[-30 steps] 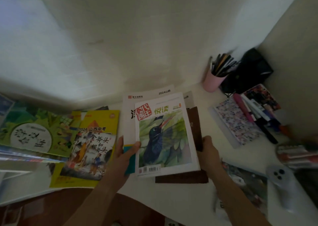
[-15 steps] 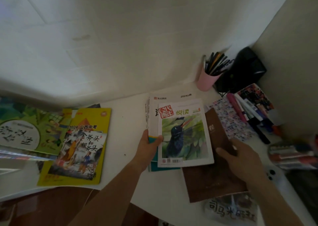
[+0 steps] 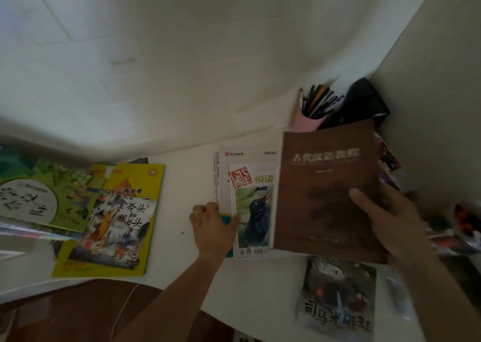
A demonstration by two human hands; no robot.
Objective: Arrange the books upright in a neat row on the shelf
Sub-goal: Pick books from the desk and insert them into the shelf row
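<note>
Right hand (image 3: 390, 216) now has the brown book (image 3: 325, 185) lifted off the desk, thumb across its cover, vs lying flat 0.5 s ago. Left hand (image 3: 213, 224) curls round the bird-cover stack (image 3: 253, 211) edge, so gathering's underway; nothing upright yet imo.

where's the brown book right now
In the head view the brown book is right of centre, held by the right hand, overlapping the bird magazine, just in front of the pink pen cup.

The right hand (image 3: 387, 219) has lifted the brown book (image 3: 325, 185) off the table.
</note>
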